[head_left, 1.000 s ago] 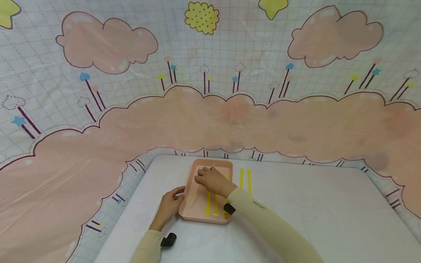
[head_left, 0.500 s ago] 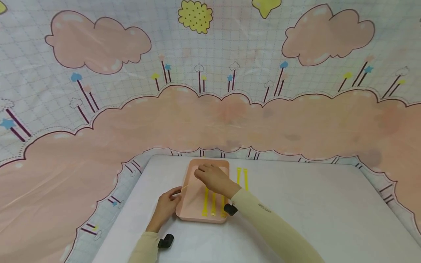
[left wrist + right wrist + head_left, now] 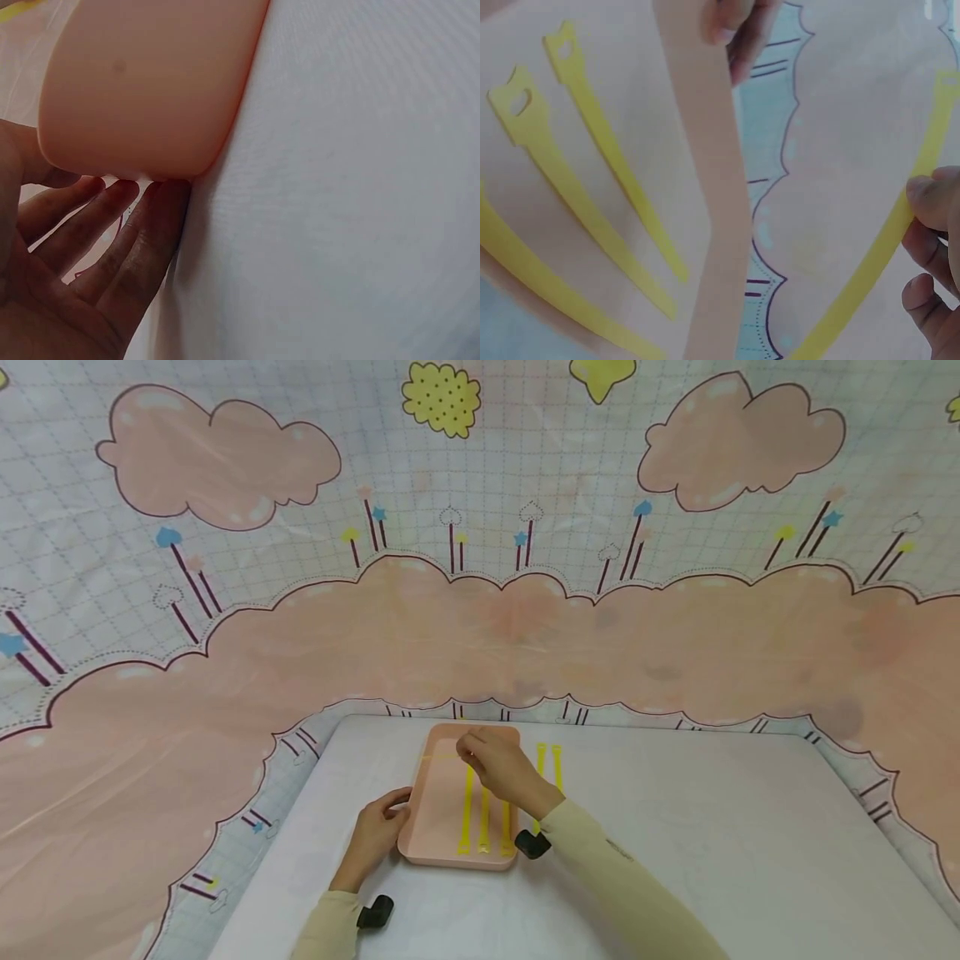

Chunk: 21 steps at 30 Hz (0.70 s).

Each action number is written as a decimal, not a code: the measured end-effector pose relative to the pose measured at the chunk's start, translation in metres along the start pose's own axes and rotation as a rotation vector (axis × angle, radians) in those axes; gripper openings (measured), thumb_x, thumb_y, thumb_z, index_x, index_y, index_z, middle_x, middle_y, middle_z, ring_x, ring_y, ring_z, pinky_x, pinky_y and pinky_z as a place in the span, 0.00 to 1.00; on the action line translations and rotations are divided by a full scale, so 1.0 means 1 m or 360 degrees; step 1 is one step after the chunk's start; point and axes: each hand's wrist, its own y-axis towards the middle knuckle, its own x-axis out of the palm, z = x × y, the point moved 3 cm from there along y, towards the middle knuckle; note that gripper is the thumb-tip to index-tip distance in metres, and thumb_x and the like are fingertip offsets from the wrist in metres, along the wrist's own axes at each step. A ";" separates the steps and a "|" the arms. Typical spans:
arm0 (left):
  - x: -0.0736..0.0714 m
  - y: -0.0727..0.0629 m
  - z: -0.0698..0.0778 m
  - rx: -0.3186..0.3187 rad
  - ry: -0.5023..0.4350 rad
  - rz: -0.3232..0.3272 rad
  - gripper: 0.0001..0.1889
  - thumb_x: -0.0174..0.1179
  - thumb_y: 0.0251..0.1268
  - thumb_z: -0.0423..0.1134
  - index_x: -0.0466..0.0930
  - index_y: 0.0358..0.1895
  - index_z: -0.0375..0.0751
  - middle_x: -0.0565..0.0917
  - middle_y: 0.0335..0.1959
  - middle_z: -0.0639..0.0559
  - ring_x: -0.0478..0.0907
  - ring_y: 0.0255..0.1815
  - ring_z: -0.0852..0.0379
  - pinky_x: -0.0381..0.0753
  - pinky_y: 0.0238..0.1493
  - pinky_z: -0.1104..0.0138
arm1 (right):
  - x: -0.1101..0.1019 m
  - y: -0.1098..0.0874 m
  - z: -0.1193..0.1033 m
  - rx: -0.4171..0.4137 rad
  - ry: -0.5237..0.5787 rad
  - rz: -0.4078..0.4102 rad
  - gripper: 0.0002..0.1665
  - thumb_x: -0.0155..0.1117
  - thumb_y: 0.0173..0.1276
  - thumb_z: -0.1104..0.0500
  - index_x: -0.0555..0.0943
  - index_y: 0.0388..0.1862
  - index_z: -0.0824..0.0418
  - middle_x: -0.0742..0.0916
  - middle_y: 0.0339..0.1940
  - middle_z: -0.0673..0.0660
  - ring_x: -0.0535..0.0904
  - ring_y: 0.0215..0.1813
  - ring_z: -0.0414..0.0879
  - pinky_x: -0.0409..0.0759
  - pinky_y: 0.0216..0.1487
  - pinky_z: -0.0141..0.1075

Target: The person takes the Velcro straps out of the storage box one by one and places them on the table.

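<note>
A pink tray (image 3: 435, 827) lies on the table, holding three yellow hook-and-loop cable ties (image 3: 466, 814) side by side. In the right wrist view, two of them show slotted heads (image 3: 517, 101). Above the tray's far part, my right hand (image 3: 498, 768) pinches another yellow cable tie (image 3: 881, 262) between thumb and fingers. That tie stretches leftward from the fingertips in the head view. My left hand (image 3: 378, 831) is at the tray's left side; its extended fingers (image 3: 124, 277) touch the outer wall in the left wrist view.
Two more yellow cable ties (image 3: 557, 768) lie on the white table (image 3: 712, 827) just right of the tray, partly behind the right wrist. A black wrist camera (image 3: 375, 912) sits on each forearm. A patterned cloth (image 3: 600, 652) hangs behind the table.
My right hand has shifted slightly right over the tray with the cable tie. The tie's free end has swung away from my left fingers, farther up the tray. The left hand stays put.
</note>
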 end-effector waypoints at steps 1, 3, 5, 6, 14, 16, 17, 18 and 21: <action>0.000 0.000 0.000 0.0001 -0.0003 -0.0002 0.20 0.58 0.67 0.32 0.78 0.62 0.41 0.83 0.57 0.41 0.84 0.47 0.52 0.79 0.40 0.71 | -0.002 -0.001 0.001 0.0003 0.0032 0.0030 0.08 0.63 0.68 0.66 0.76 0.40 0.56 0.82 0.39 0.48 0.77 0.41 0.40 0.79 0.45 0.31; 0.000 0.000 0.001 0.0007 -0.0004 -0.0001 0.20 0.58 0.67 0.32 0.78 0.62 0.40 0.83 0.57 0.41 0.84 0.47 0.52 0.79 0.40 0.71 | -0.004 -0.002 0.003 0.0009 0.0102 0.0078 0.07 0.64 0.68 0.67 0.76 0.41 0.57 0.84 0.38 0.49 0.78 0.40 0.40 0.79 0.44 0.31; -0.001 -0.001 0.001 0.0012 -0.0011 -0.0001 0.20 0.58 0.67 0.32 0.79 0.62 0.40 0.83 0.57 0.42 0.84 0.47 0.52 0.79 0.40 0.71 | -0.007 -0.003 0.005 0.0048 0.0176 0.0115 0.07 0.64 0.67 0.66 0.77 0.41 0.57 0.85 0.37 0.49 0.79 0.38 0.39 0.79 0.43 0.30; -0.001 -0.001 0.001 0.0014 -0.0013 0.0000 0.19 0.58 0.67 0.32 0.79 0.61 0.40 0.84 0.57 0.42 0.84 0.47 0.52 0.79 0.40 0.71 | -0.008 -0.003 0.006 0.0075 0.0209 0.0129 0.07 0.65 0.67 0.65 0.78 0.41 0.57 0.85 0.36 0.49 0.79 0.37 0.39 0.79 0.41 0.30; -0.001 -0.001 0.002 0.0013 -0.0014 0.0000 0.19 0.58 0.68 0.32 0.79 0.61 0.39 0.83 0.57 0.42 0.84 0.47 0.51 0.79 0.40 0.71 | -0.018 -0.012 0.005 0.0362 0.0586 0.0197 0.10 0.65 0.68 0.61 0.81 0.47 0.60 0.86 0.35 0.53 0.79 0.36 0.42 0.78 0.35 0.28; -0.001 -0.001 0.001 0.0011 -0.0017 -0.0002 0.19 0.58 0.68 0.32 0.78 0.62 0.40 0.83 0.58 0.42 0.84 0.47 0.51 0.79 0.40 0.71 | -0.020 -0.014 0.004 0.0420 0.0723 0.0239 0.11 0.64 0.68 0.60 0.81 0.48 0.60 0.86 0.36 0.55 0.80 0.37 0.44 0.80 0.37 0.30; -0.001 -0.001 0.001 0.0011 -0.0020 -0.0003 0.19 0.58 0.68 0.32 0.78 0.62 0.40 0.83 0.58 0.42 0.84 0.48 0.51 0.79 0.40 0.71 | -0.020 -0.016 0.003 0.0448 0.0786 0.0260 0.12 0.64 0.68 0.59 0.81 0.49 0.61 0.86 0.37 0.55 0.81 0.37 0.44 0.81 0.38 0.30; -0.001 -0.001 0.001 0.0012 -0.0019 -0.0006 0.20 0.58 0.68 0.32 0.78 0.62 0.40 0.83 0.58 0.42 0.84 0.48 0.51 0.79 0.40 0.71 | -0.021 -0.017 0.003 0.0475 0.0837 0.0275 0.12 0.64 0.68 0.59 0.81 0.49 0.60 0.86 0.37 0.56 0.81 0.38 0.44 0.81 0.39 0.30; -0.001 -0.001 0.001 0.0017 -0.0017 -0.0004 0.19 0.58 0.68 0.33 0.78 0.62 0.41 0.83 0.58 0.42 0.84 0.48 0.52 0.79 0.41 0.71 | -0.024 -0.021 0.001 0.0583 0.0979 0.0303 0.13 0.64 0.69 0.58 0.82 0.50 0.61 0.86 0.39 0.57 0.82 0.39 0.42 0.80 0.40 0.30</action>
